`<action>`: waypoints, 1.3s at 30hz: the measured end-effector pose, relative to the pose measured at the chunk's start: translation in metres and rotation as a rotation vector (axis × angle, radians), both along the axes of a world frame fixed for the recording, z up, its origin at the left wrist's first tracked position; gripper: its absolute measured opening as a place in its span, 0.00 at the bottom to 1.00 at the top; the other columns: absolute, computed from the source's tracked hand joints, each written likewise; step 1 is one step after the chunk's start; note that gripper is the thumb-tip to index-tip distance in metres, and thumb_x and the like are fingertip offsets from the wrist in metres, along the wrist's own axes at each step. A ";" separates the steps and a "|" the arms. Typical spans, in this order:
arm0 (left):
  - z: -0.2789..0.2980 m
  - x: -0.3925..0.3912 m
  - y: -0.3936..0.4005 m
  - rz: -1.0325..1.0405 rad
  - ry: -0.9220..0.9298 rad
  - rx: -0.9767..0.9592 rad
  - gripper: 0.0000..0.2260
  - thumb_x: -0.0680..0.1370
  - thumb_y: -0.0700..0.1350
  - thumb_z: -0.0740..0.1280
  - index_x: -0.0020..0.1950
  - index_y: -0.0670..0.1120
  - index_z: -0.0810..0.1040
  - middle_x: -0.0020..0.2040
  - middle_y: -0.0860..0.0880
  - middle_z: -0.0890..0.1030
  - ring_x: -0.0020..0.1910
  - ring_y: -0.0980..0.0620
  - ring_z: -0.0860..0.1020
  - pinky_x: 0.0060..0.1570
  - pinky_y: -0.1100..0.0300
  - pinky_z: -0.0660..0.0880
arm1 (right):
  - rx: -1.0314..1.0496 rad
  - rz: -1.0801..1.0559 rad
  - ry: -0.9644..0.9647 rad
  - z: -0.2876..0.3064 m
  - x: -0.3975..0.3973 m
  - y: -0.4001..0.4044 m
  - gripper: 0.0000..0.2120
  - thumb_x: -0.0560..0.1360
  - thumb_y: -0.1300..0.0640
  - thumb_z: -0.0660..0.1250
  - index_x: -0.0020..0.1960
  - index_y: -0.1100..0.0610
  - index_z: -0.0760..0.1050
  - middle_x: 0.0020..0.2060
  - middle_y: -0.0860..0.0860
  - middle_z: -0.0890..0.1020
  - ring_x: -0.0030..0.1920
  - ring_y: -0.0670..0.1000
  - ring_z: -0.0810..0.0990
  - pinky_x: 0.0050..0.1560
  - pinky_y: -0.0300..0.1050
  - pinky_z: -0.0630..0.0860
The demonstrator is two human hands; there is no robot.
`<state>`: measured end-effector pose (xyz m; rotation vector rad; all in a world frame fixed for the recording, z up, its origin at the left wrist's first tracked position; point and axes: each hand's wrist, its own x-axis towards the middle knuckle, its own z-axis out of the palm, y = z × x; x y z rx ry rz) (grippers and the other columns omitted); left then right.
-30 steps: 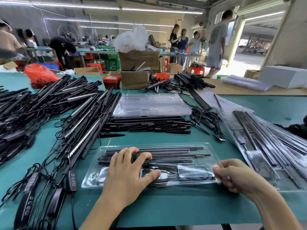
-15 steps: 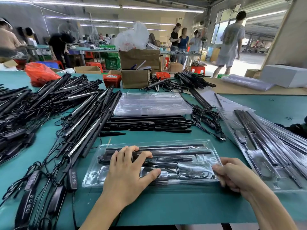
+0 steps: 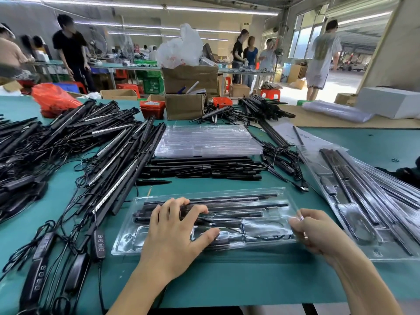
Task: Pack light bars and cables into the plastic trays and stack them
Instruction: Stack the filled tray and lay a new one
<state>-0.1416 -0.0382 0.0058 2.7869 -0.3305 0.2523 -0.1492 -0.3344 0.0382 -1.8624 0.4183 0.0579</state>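
Trays are the matter here, and they sit on the green bench (image 3: 250, 280) among much larger heaps. The biggest heap is the tangle of loose light bars (image 3: 95, 155) with cables, from 9 to 11 o'clock of the working tray. At 12 o'clock lies the stack of empty trays (image 3: 209, 139), and just in front of it a row of black spikes (image 3: 204, 169). At 3 o'clock the packed trays (image 3: 372, 214) lie stacked, a little fanned.

The working tray (image 3: 204, 223) lies directly in front of the person, flat on the bench, with bars in its long upper grooves and a coiled cable (image 3: 266, 230) in a lower pocket near its right end. I judge it thin and clear, so it will be light, springy and a little slippery; it may twist if it is lifted by one corner, and the bars could slide out. The two short ends, taken together and kept level, look to me the safest places to hold.

The left hand (image 3: 177, 233) lies spread on the tray, fingers on the bars and thumb near the lower pockets, pressing down. The right hand (image 3: 318, 233) pinches the tray's right edge between thumb and curled fingers.

A controller (image 3: 99, 243) on a loose cable lies at 9 o'clock, just beside the tray's left end.
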 end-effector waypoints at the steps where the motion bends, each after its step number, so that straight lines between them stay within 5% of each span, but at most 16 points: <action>1: 0.000 0.000 0.000 0.001 0.001 0.004 0.30 0.70 0.77 0.39 0.67 0.68 0.62 0.70 0.58 0.58 0.76 0.53 0.49 0.78 0.48 0.42 | 0.002 0.003 0.000 0.000 0.000 0.000 0.11 0.80 0.68 0.62 0.39 0.61 0.68 0.25 0.54 0.66 0.22 0.48 0.59 0.20 0.33 0.53; 15: -0.001 0.002 -0.001 0.010 -0.011 -0.035 0.30 0.71 0.77 0.41 0.66 0.68 0.63 0.70 0.58 0.59 0.75 0.54 0.51 0.77 0.48 0.46 | 0.124 -0.028 -0.046 -0.005 0.002 0.001 0.18 0.80 0.64 0.65 0.33 0.57 0.66 0.22 0.49 0.63 0.22 0.47 0.60 0.20 0.40 0.66; 31: 0.004 0.012 0.001 -0.013 0.047 -0.022 0.28 0.70 0.78 0.44 0.64 0.68 0.64 0.65 0.60 0.59 0.72 0.55 0.56 0.76 0.50 0.47 | 0.013 0.015 0.002 -0.006 0.012 -0.005 0.15 0.80 0.66 0.65 0.36 0.60 0.67 0.21 0.50 0.66 0.21 0.47 0.61 0.18 0.37 0.61; 39: 0.003 0.014 0.006 -0.004 0.037 -0.040 0.25 0.72 0.76 0.48 0.64 0.67 0.65 0.66 0.60 0.59 0.72 0.55 0.55 0.76 0.50 0.47 | 0.101 0.100 0.053 0.002 0.004 -0.006 0.16 0.80 0.65 0.66 0.34 0.58 0.69 0.24 0.50 0.66 0.25 0.48 0.63 0.22 0.41 0.69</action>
